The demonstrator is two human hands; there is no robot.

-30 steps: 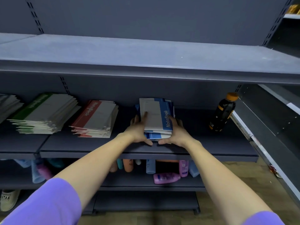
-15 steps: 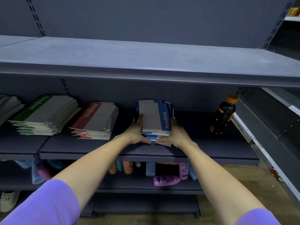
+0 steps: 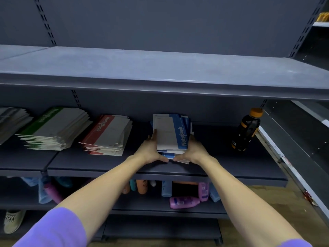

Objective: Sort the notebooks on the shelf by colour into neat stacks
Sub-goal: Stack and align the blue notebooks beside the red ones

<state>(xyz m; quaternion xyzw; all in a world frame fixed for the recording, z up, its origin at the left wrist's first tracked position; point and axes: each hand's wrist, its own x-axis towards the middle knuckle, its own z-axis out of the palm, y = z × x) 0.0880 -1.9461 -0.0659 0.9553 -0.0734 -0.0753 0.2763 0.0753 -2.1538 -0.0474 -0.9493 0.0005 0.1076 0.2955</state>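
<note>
Blue notebooks [image 3: 171,134] seemingly squarer than before, both hands pressing sides

The dark grey shelf [image 3: 222,164] holds four stacks of notebooks in a row: a grey stack [image 3: 10,122] at the far left, then a green stack [image 3: 57,129], a red stack [image 3: 108,134] and a blue stack [image 3: 171,134]. A dark bottle [image 3: 246,131] with an orange cap stands well apart on the right.

Left index finger, laid on top cover of blue notebook stack [image 3: 171,134] a second ago, now drawn back to left edge — left hand [image 3: 151,151] and right hand [image 3: 193,150] pressed closer against sides, stack squared up slightly.
</note>
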